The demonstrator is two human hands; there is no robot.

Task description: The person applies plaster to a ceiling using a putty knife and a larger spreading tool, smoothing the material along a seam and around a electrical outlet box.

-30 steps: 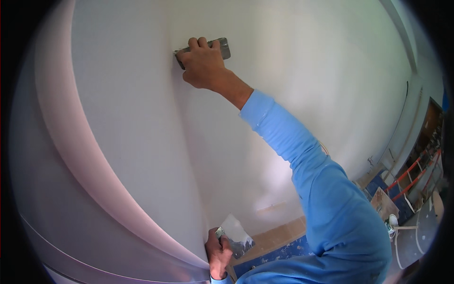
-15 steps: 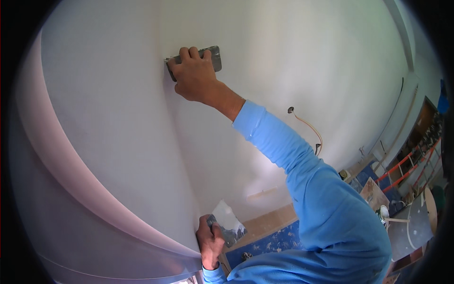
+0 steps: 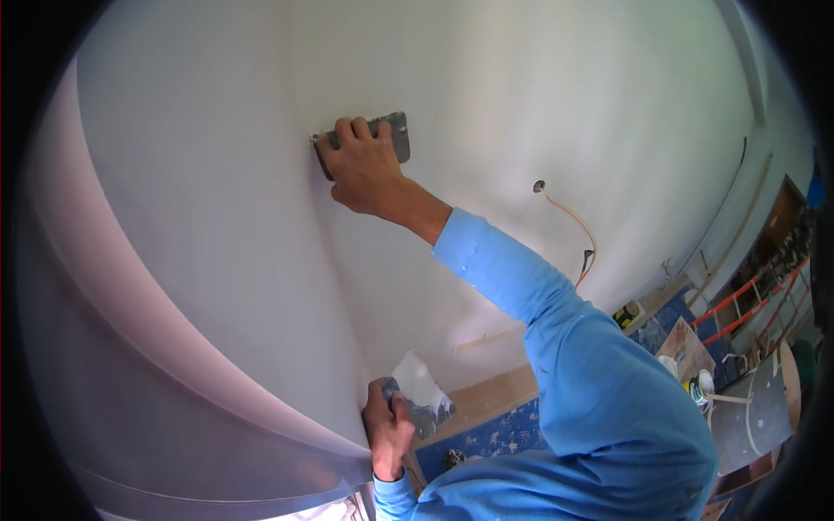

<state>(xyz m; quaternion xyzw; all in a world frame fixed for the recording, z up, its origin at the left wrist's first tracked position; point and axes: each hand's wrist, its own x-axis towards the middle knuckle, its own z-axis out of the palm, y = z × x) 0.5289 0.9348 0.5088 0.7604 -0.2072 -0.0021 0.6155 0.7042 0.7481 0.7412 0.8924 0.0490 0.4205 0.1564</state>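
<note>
High in the wall's inner corner, my right hand is closed around a dark flat plastering trowel. Its blade lies against the pale wall, one end by the corner line, with whitish smears on its edge. Lower down, beside the corner, my left hand grips a second, wider putty trowel by its dark handle. White putty covers much of that blade, which stands out over the floor, apart from the other tool.
From a round wall opening hangs a thin orange cable. Spattered blue sheeting covers floor below. Off to the right are an orange ladder, a can with a stick and a grey curved panel.
My right hand and its trowel have slid down the wall a short way. My left hand has shifted slightly up with the putty trowel still in it.
</note>
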